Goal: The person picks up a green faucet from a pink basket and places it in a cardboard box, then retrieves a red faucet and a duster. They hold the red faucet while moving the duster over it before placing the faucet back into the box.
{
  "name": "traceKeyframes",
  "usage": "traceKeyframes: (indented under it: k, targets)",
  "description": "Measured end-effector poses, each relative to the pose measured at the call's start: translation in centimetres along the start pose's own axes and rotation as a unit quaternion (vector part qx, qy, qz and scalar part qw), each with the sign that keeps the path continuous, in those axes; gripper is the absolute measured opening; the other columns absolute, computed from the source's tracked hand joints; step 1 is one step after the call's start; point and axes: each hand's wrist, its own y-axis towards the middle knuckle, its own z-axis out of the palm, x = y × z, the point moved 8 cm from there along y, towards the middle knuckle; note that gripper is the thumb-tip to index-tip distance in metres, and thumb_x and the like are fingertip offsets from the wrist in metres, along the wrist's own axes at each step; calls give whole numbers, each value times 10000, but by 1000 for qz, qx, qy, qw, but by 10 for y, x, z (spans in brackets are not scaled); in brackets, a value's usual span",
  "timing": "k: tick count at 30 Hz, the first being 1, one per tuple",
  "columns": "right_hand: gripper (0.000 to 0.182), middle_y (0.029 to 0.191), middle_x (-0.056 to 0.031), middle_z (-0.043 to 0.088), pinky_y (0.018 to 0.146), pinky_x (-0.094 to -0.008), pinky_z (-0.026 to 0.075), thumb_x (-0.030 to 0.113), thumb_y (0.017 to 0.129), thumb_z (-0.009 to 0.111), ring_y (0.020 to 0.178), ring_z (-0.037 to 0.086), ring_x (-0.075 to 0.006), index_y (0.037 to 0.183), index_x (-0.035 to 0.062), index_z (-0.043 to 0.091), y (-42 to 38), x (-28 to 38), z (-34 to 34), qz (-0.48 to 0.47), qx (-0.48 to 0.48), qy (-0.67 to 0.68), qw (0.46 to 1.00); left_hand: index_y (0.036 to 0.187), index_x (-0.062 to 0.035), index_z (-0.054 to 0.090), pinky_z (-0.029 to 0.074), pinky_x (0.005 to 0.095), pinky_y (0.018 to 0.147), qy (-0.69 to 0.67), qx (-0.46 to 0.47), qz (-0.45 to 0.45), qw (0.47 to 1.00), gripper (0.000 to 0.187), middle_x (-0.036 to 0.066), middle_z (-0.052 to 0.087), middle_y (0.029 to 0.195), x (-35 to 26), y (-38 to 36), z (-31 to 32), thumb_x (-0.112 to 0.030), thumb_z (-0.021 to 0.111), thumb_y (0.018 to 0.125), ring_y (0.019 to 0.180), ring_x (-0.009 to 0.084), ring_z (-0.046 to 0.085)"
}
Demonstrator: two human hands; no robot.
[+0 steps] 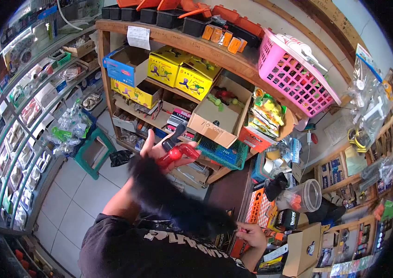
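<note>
While gripping a glossy red plastic tool (174, 155) with the left hand (159, 150), pinching the tip of a fluffy black duster (173, 199) between closed right hand (251, 233) fingers.

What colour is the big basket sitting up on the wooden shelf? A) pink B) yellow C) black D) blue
A: the basket with the grid of holes, lying tilted on the top wooden shelf, is bright pink.
</note>
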Motion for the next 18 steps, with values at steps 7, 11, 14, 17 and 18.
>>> traceKeyframes:
  k: [7, 11, 14, 17, 18]
  targets:
    - [256, 634, 3, 531, 441, -200, 351, 20, 777, 656, 496, 449, -48, 1018, -48, 600, -5, -6, 14, -9, 3, 99, 995, 1358, -73, 284, 300, 486, 1026, 20, 99, -44, 994, 779, 191, 401, 1329, 4, 7, 2, -658, 299, 843, 1209, 317, 419]
    - [159, 652, 21, 511, 485, -190, 345, 52, 799, 648, 559, 436, -34, 930, -31, 610, 2, -8, 12, -22, -40, 94, 995, 1359, -70, 278, 297, 506, 1019, -32, -18, -12, 999, 766, 209, 414, 1312, 3, 9, -19, -644, 298, 853, 1210, 313, 419]
    - [122, 676, 42, 496, 527, -172, 340, 80, 827, 633, 608, 416, -13, 886, -24, 607, 2, -12, 11, 18, -5, 135, 991, 1384, -75, 241, 408, 460, 946, -31, 99, -40, 994, 790, 236, 402, 1309, 1, 8, -4, -658, 252, 853, 1163, 365, 454]
    - [87, 638, 15, 511, 468, -186, 331, 59, 820, 628, 530, 418, -32, 860, -15, 604, 1, 5, 18, 2, -6, 54, 999, 1384, -57, 233, 331, 472, 1009, 9, 61, -39, 997, 816, 285, 369, 1310, -4, 7, -3, -667, 257, 844, 1187, 428, 404]
    - [69, 604, -11, 524, 418, -198, 323, 36, 807, 627, 463, 424, -51, 854, -8, 604, 2, 10, 14, -5, -51, 25, 998, 1379, -81, 252, 309, 517, 1008, -33, 85, -42, 995, 792, 283, 379, 1302, -5, 10, 1, -661, 287, 841, 1186, 446, 395]
